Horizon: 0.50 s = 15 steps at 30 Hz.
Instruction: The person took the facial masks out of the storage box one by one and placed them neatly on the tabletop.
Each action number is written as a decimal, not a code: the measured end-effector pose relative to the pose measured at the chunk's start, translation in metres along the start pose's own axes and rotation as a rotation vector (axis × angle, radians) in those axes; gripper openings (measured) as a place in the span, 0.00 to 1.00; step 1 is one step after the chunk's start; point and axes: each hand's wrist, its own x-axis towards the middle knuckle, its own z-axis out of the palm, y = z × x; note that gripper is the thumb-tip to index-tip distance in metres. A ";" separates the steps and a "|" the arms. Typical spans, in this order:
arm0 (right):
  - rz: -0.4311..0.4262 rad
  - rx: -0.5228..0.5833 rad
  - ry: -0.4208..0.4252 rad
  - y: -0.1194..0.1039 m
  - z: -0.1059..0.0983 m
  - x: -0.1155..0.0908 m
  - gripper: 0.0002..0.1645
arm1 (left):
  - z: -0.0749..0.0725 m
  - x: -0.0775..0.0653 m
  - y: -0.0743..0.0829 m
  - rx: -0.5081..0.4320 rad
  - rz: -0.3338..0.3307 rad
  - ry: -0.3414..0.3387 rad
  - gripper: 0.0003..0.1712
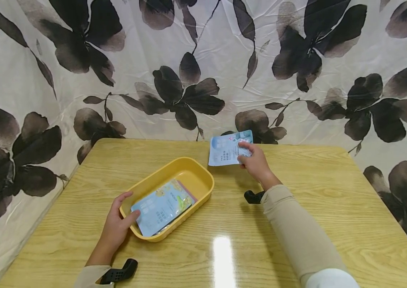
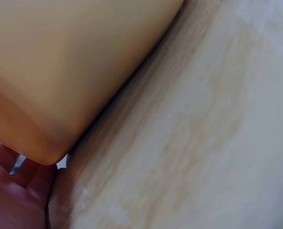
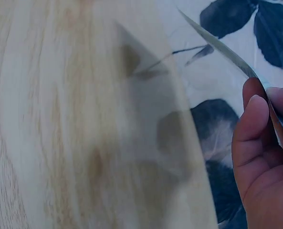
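Note:
In the head view my right hand (image 1: 255,162) pinches a light-blue face mask sachet (image 1: 224,150) by its right side, above the far table edge. Seen from the right wrist, the sachet (image 3: 222,50) is nearly edge-on between thumb and fingers (image 3: 256,119). My left hand (image 1: 113,226) grips the near-left end of a yellow plastic basket (image 1: 208,182), thumb over the rim by the sachets, fingers outside. Inside lies another blue sachet (image 1: 164,206) on top, with a pink edge (image 1: 188,190) showing beneath it. From the left wrist, fingers (image 2: 41,181) show at the basket's corner (image 2: 60,119).
The basket stands on a wood-grain table (image 1: 246,232), left of centre. A white cloth with dark flowers (image 1: 124,76) hangs behind the table and at its sides. Black bands (image 1: 118,274) are worn at both wrists.

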 end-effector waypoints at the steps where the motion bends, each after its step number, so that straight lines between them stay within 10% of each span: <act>1: -0.003 0.006 -0.001 0.002 0.000 0.001 0.31 | 0.000 0.000 0.000 0.002 0.000 0.001 0.32; 15: 0.057 -0.001 -0.046 0.026 0.006 0.018 0.34 | 0.000 -0.001 0.001 0.023 -0.004 0.012 0.32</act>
